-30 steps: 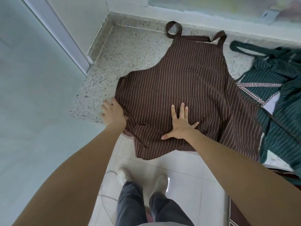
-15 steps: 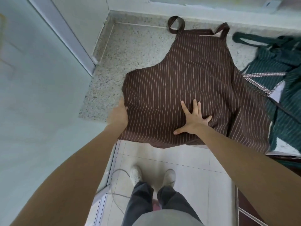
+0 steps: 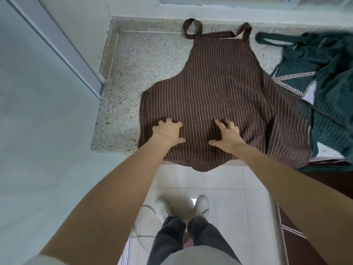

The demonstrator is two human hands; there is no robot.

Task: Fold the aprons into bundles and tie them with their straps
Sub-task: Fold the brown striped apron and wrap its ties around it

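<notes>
A brown striped apron (image 3: 219, 88) lies spread flat on a speckled stone counter (image 3: 133, 73), bib pointing away from me, its neck strap (image 3: 193, 28) looped at the far edge. The lower hem hangs a little over the counter's front edge. My left hand (image 3: 169, 131) rests palm down on the apron near its left edge, fingers spread. My right hand (image 3: 228, 135) presses flat on the cloth at the middle, fingers apart. Neither hand grips the fabric. The left side of the apron looks folded under.
A green striped apron (image 3: 324, 77) lies crumpled at the counter's right, overlapping the brown one's right edge. A wall and a door frame (image 3: 63, 46) close off the left. Below the counter are white floor tiles, my shoes (image 3: 183, 207) and a cable.
My left hand has moved from the apron's left edge onto the cloth, palm down. My right hand slid slightly nearer the front edge. The apron's left side now lies straighter.
</notes>
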